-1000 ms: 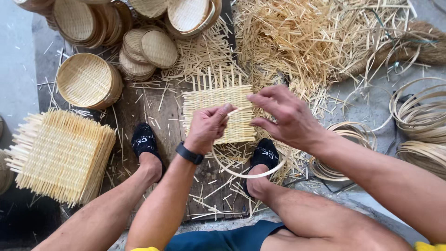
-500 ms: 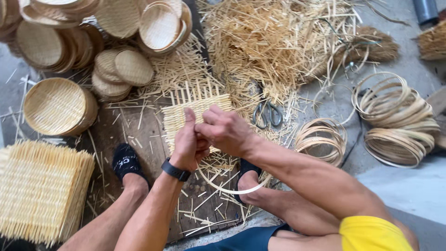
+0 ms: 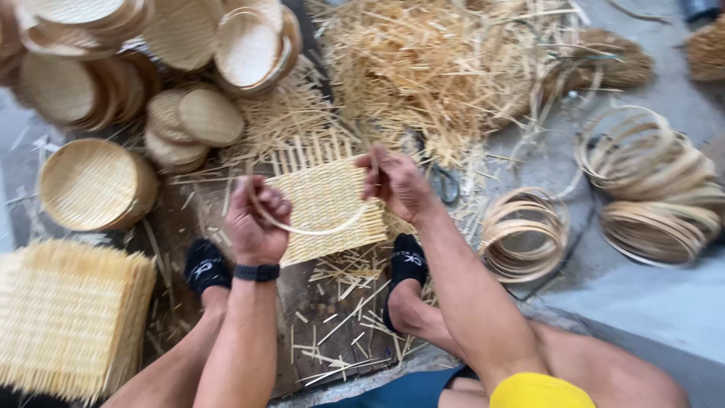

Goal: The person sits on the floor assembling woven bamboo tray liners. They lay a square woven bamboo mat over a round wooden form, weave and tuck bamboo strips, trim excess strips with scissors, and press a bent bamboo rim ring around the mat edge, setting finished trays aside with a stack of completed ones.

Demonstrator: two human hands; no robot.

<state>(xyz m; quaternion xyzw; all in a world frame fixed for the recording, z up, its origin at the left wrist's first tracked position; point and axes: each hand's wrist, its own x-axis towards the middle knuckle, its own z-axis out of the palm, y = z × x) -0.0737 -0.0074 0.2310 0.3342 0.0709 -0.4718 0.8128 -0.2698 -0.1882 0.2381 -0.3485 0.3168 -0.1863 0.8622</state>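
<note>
The woven bamboo mat [image 3: 326, 208] lies flat on a dark wooden board [image 3: 317, 317] on the floor and serves as the reference point. Both hands are raised above it, set apart, each closed on one end of a thin bamboo strip [image 3: 317, 229] that bows downward between them across the mat's middle. The left hand [image 3: 257, 219], over the mat's left edge, is curled into a fist on the strip; a black wristband [image 3: 256, 272] sits at its wrist. The right hand [image 3: 396, 185], over the mat's upper right corner, pinches the other end; the exact finger contact is blurred.

Two feet in black socks [image 3: 205, 266] rest at the mat's lower corners. Scissors [image 3: 444, 181] lie just right of the mat, largely hidden behind the right hand. Above the mat is a heap of loose bamboo slivers [image 3: 445, 68]. Well right of it lie coiled bamboo hoops [image 3: 525, 234], some cut off by the frame edge. Left of the mat stands a round woven tray [image 3: 89, 185]; further stacked trays [image 3: 189, 128] above it are blurred. At lower left, a pile of square woven mats [image 3: 72, 317] is partly cut off.
</note>
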